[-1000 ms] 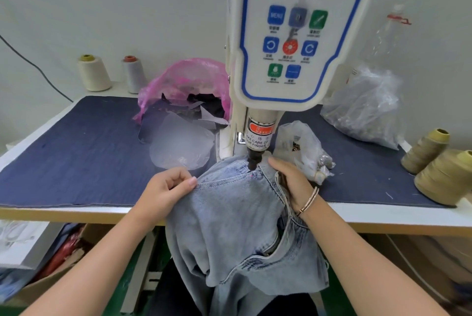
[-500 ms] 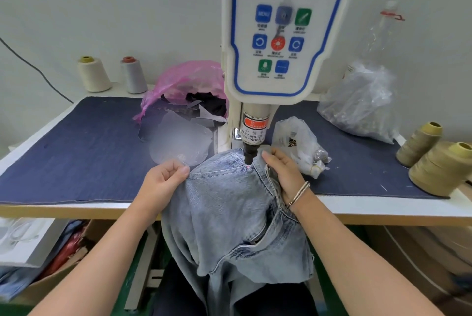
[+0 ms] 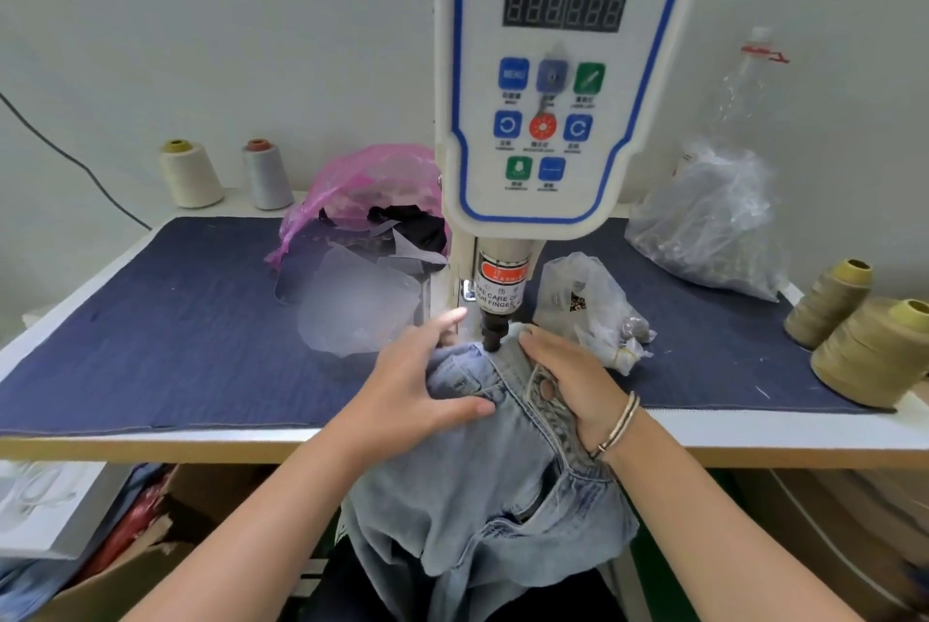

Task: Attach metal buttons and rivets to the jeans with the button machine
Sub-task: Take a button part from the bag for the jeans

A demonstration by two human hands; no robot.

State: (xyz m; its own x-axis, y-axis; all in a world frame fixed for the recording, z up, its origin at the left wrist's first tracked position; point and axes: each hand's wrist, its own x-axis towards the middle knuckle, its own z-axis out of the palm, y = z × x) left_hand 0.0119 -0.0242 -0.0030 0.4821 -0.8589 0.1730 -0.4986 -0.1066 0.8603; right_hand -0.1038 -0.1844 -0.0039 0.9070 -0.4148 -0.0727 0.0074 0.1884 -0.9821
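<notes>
Navy denim cloth (image 3: 166, 319) is spread over the work table (image 3: 804, 435), and from its middle the white button machine (image 3: 558, 93) rises, its dark punch head (image 3: 491, 336) pointed down near the front edge. Pale blue jeans (image 3: 482, 495) are draped over that near edge, most of the garment hanging below the table, with only the waistband lifted up under the punch. The band's long axis is seen to run from the punch toward the near right.

The left hand (image 3: 412, 395) is laid flat on the denim just left of the punch, fingers spread and straight, thumb stretched along the cloth. The right hand (image 3: 568, 380) is set on the waistband just right of the punch, fingers extended and pressed close together; whether its thumb is tucked under the band cannot be told. A metal button (image 3: 545, 388) is already seated on the band beside the right hand. Both hands lie about equally near the punch, with the right fingertips slightly closer, so the spot to be struck probably lies between the two sets of fingertips.

The lower die and the exact contact point are hidden by folded denim. A small clear bag (image 3: 583, 299) lies just right of the machine; its contents are hard to make out.
</notes>
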